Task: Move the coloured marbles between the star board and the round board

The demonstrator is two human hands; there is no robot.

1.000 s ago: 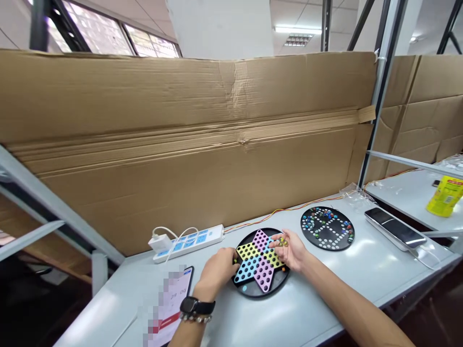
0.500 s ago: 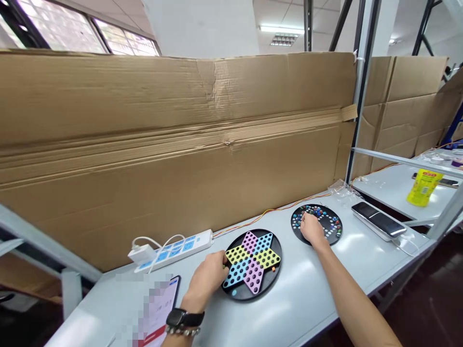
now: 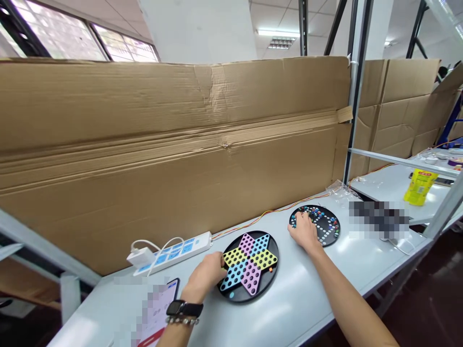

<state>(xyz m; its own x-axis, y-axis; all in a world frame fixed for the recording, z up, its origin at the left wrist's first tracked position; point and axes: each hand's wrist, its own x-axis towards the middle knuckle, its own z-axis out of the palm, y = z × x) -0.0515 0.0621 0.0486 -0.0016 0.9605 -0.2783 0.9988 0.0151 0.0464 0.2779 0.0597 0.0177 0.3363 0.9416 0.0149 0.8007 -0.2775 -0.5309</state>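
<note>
On my feed, the star board (image 3: pixel 249 265) looks like matt plastic, and the black board (image 3: pixel 331 236) beside it carries glossy glass marbles (image 3: pixel 314 212). The bench (image 3: pixel 275 301) is smooth and shiny, the power strip (image 3: pixel 170 254) glossy white plastic, the corrugated cardboard (image 3: pixel 173 164) rough and creased.

**Nothing legible on the workbench: labels too small, screens pixelated**

The yellow bottle (image 3: pixel 419 187) carries a label with red and green print, too small to read. The phone (image 3: pixel 156 308) shows a lit screen, pixelated, with a red band near its lower edge. The white power strip (image 3: pixel 170 254) has blue panels with small marks, none readable. A pixelated patch (image 3: pixel 379 220) covers part of the table's right side. The black watch (image 3: pixel 176 307) shows nothing readable.
</note>
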